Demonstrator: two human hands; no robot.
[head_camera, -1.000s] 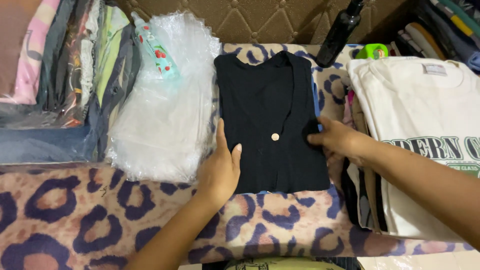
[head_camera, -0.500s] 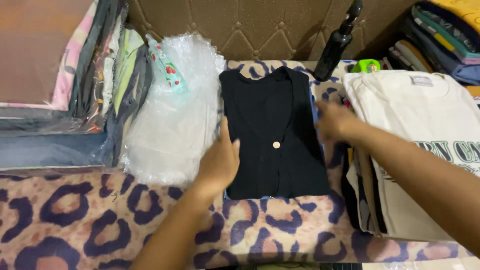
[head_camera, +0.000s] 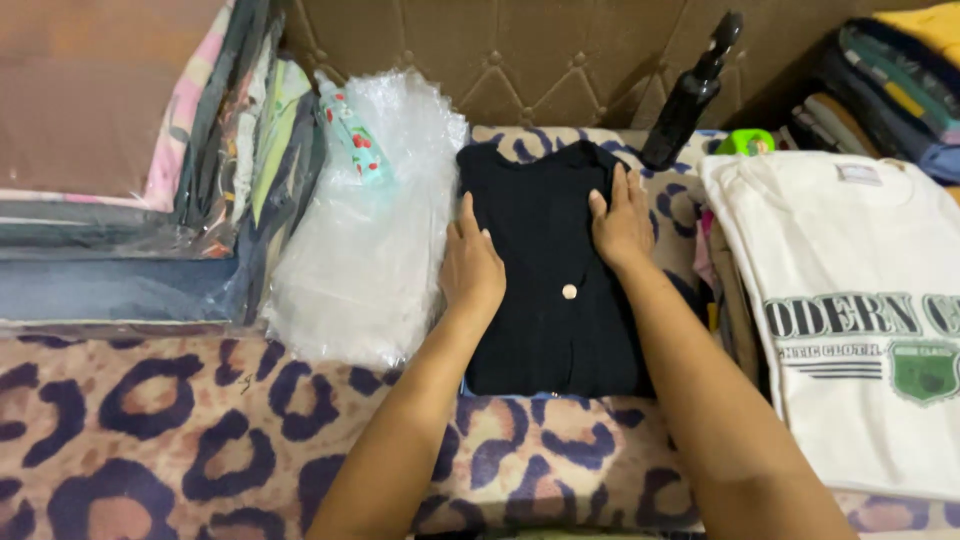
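Black folded garment (head_camera: 545, 300) lies under flat left hand (head_camera: 470, 265) and right hand (head_camera: 620, 225).

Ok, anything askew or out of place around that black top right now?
Nothing stands out. The black top lies folded and flat under the left hand and right hand; the white shirt sits flat beside it.
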